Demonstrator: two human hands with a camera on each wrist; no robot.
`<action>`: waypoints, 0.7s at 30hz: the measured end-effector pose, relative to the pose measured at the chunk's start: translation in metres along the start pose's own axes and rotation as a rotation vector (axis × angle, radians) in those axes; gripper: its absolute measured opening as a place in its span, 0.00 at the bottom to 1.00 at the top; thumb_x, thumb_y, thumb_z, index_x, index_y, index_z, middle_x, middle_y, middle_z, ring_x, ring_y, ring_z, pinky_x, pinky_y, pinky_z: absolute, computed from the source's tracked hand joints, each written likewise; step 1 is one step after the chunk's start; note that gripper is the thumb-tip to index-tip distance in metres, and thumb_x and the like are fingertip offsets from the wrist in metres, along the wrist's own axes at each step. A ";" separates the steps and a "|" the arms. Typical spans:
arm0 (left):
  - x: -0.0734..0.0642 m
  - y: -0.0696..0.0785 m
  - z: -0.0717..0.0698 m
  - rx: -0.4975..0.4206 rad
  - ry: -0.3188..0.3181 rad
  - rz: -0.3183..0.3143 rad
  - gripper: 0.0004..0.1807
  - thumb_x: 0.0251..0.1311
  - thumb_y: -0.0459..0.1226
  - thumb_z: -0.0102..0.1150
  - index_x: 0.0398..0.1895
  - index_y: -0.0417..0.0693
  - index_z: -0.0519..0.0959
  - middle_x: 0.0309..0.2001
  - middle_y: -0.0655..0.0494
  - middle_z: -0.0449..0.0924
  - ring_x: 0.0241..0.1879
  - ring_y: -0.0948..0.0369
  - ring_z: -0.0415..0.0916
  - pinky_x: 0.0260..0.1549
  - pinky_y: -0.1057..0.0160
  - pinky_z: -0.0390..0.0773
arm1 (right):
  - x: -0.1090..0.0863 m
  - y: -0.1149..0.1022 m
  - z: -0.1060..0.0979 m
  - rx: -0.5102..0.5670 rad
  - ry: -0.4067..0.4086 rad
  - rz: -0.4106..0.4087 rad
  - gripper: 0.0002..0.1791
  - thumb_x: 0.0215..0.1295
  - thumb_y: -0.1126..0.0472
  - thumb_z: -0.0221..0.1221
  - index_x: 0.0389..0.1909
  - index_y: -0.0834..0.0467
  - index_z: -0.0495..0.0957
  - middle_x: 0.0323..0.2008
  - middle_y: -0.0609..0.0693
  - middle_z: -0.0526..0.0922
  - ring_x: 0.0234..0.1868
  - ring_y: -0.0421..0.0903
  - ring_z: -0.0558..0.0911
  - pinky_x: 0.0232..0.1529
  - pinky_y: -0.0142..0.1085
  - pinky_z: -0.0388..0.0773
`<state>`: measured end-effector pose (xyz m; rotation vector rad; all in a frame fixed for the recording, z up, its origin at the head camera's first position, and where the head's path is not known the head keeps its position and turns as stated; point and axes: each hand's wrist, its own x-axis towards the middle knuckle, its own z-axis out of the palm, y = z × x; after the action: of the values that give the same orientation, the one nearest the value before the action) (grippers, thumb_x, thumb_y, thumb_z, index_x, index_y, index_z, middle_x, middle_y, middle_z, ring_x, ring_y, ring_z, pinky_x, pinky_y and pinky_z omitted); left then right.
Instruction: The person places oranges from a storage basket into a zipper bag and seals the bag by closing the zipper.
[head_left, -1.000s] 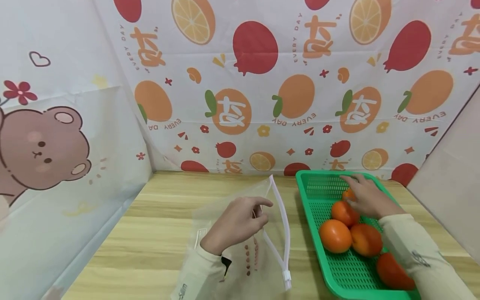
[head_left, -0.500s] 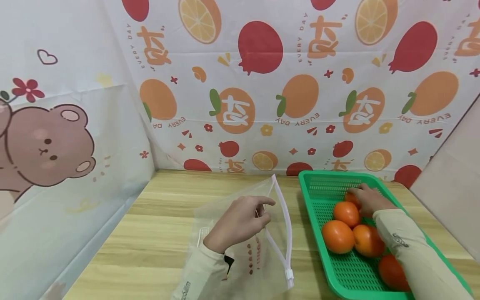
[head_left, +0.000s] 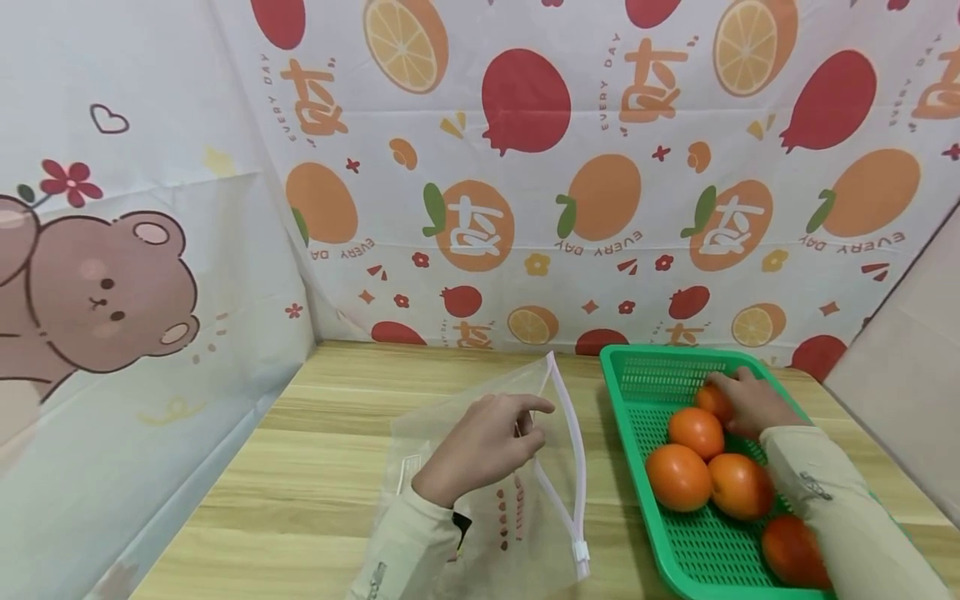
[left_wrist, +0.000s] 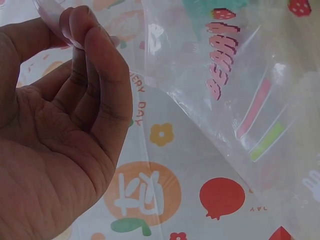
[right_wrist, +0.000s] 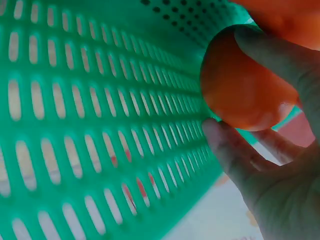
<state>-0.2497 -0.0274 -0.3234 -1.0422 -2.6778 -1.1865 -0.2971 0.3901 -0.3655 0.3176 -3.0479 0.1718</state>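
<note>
My left hand (head_left: 483, 446) pinches the edge of a clear plastic zip bag (head_left: 480, 550) lying on the table; its mouth faces right. In the left wrist view, the thumb and fingers of the left hand (left_wrist: 75, 100) meet on the plastic, beside the bag's (left_wrist: 200, 60) pink lettering. My right hand (head_left: 753, 404) reaches into a green basket (head_left: 637, 500) and grips the farthest orange (head_left: 714, 402). In the right wrist view, thumb and fingers of the right hand (right_wrist: 280, 165) curve around this orange (right_wrist: 245, 85) beside the basket wall (right_wrist: 90, 115).
More oranges sit in the basket: a small one (head_left: 696, 432), two larger ones in the middle, and a redder one (head_left: 795, 550) partly hidden by the right sleeve. A slider (head_left: 581, 552) sits at the zip's near end. Patterned cloth (head_left: 525, 208) hangs behind the wooden table (head_left: 300, 433).
The right hand has lowered from above the far orange and closed its fingers around it. The left hand stays at the bag's edge. The head view has shifted slightly.
</note>
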 end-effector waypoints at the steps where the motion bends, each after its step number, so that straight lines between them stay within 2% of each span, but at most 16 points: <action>1: 0.000 0.000 0.000 -0.003 -0.003 -0.003 0.19 0.61 0.29 0.54 0.54 0.43 0.84 0.19 0.65 0.74 0.16 0.69 0.67 0.20 0.68 0.68 | -0.002 -0.001 -0.004 0.007 0.015 0.006 0.37 0.49 0.67 0.76 0.61 0.61 0.71 0.44 0.71 0.70 0.34 0.59 0.76 0.33 0.55 0.80; 3: 0.000 0.001 0.000 -0.012 -0.009 -0.012 0.19 0.62 0.29 0.54 0.55 0.44 0.84 0.19 0.65 0.75 0.16 0.68 0.68 0.20 0.68 0.69 | -0.005 -0.004 -0.014 0.069 0.018 0.072 0.40 0.53 0.57 0.77 0.64 0.59 0.69 0.48 0.72 0.69 0.37 0.61 0.76 0.37 0.58 0.80; 5: 0.001 0.001 0.001 -0.022 -0.016 -0.021 0.19 0.62 0.29 0.54 0.55 0.44 0.83 0.19 0.66 0.75 0.16 0.68 0.70 0.19 0.68 0.69 | -0.009 -0.010 -0.024 0.159 0.045 0.128 0.39 0.57 0.47 0.73 0.66 0.56 0.68 0.52 0.70 0.70 0.43 0.62 0.76 0.41 0.61 0.78; 7: 0.001 0.000 0.001 -0.028 -0.016 -0.022 0.19 0.62 0.29 0.54 0.56 0.43 0.83 0.18 0.66 0.75 0.15 0.68 0.71 0.19 0.68 0.69 | -0.012 -0.019 -0.033 0.286 0.082 0.171 0.39 0.59 0.39 0.69 0.66 0.53 0.68 0.56 0.64 0.72 0.49 0.60 0.75 0.47 0.61 0.77; 8: 0.001 -0.001 0.002 -0.029 -0.016 -0.022 0.19 0.62 0.29 0.54 0.56 0.43 0.83 0.18 0.66 0.75 0.15 0.68 0.71 0.19 0.68 0.69 | -0.011 -0.024 -0.036 0.322 0.129 0.165 0.40 0.60 0.37 0.68 0.66 0.53 0.68 0.56 0.63 0.73 0.51 0.61 0.74 0.49 0.62 0.76; 11: 0.001 -0.002 0.003 -0.032 -0.013 -0.016 0.20 0.61 0.28 0.53 0.56 0.42 0.83 0.18 0.66 0.75 0.15 0.68 0.71 0.18 0.69 0.68 | -0.008 -0.044 -0.041 0.426 0.295 0.097 0.38 0.61 0.40 0.69 0.65 0.55 0.69 0.57 0.61 0.76 0.51 0.61 0.77 0.47 0.53 0.80; 14: 0.000 -0.003 0.004 -0.034 -0.013 -0.012 0.20 0.61 0.28 0.53 0.56 0.41 0.83 0.17 0.65 0.75 0.15 0.68 0.71 0.18 0.69 0.68 | -0.005 -0.070 -0.043 0.536 0.397 0.037 0.39 0.61 0.48 0.71 0.68 0.58 0.67 0.58 0.62 0.75 0.50 0.60 0.78 0.43 0.37 0.81; 16: 0.000 -0.004 0.004 -0.034 -0.014 -0.017 0.20 0.61 0.28 0.53 0.56 0.42 0.83 0.17 0.66 0.75 0.15 0.68 0.71 0.18 0.69 0.68 | -0.006 -0.091 -0.046 0.677 0.382 0.043 0.38 0.63 0.49 0.70 0.70 0.54 0.66 0.59 0.58 0.75 0.53 0.56 0.78 0.43 0.28 0.77; 17: 0.000 -0.004 0.004 -0.034 -0.014 -0.018 0.20 0.62 0.28 0.53 0.56 0.42 0.83 0.18 0.66 0.75 0.15 0.68 0.71 0.18 0.69 0.68 | -0.007 -0.101 -0.048 0.750 0.353 0.047 0.38 0.64 0.49 0.70 0.70 0.53 0.65 0.59 0.57 0.75 0.54 0.55 0.77 0.45 0.28 0.77; 21: 0.001 -0.004 0.004 -0.030 -0.011 -0.022 0.20 0.62 0.29 0.53 0.57 0.42 0.82 0.18 0.66 0.75 0.15 0.68 0.72 0.19 0.69 0.68 | -0.010 -0.139 -0.050 1.012 0.209 0.035 0.34 0.67 0.49 0.67 0.70 0.47 0.65 0.61 0.55 0.74 0.56 0.52 0.77 0.52 0.39 0.78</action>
<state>-0.2520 -0.0265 -0.3282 -1.0290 -2.6945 -1.2319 -0.2549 0.2625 -0.3025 0.2544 -2.4945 1.6141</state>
